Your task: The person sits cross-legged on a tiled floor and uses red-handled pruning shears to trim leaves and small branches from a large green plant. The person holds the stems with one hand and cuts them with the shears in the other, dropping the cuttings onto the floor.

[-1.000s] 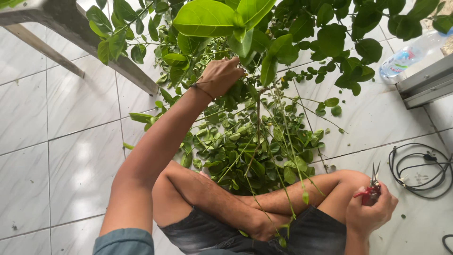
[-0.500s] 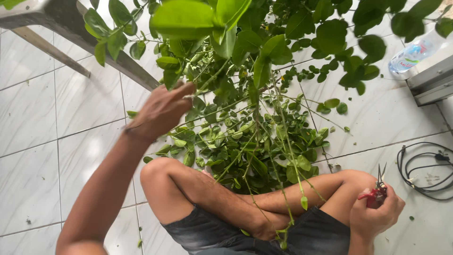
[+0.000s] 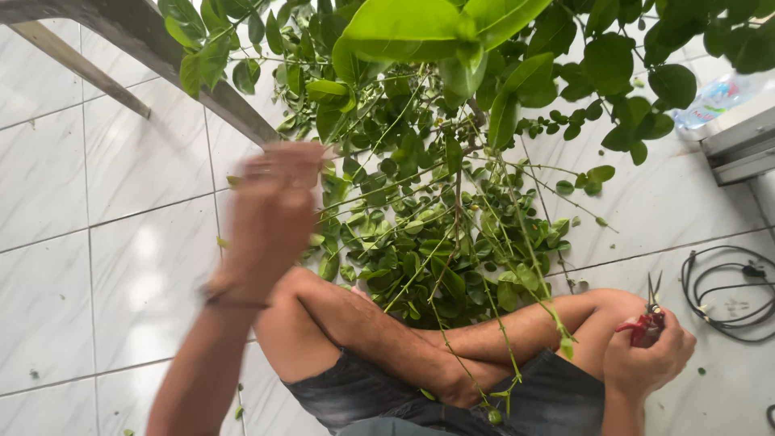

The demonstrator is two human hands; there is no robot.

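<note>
White floor tiles lie bare left of leafy branches.

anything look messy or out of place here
Yes: cut leaves lie heaped and scattered over the white tile floor, a few strays far out. A black cable lies loosely coiled beside the right hand, which holds red snips.
</note>
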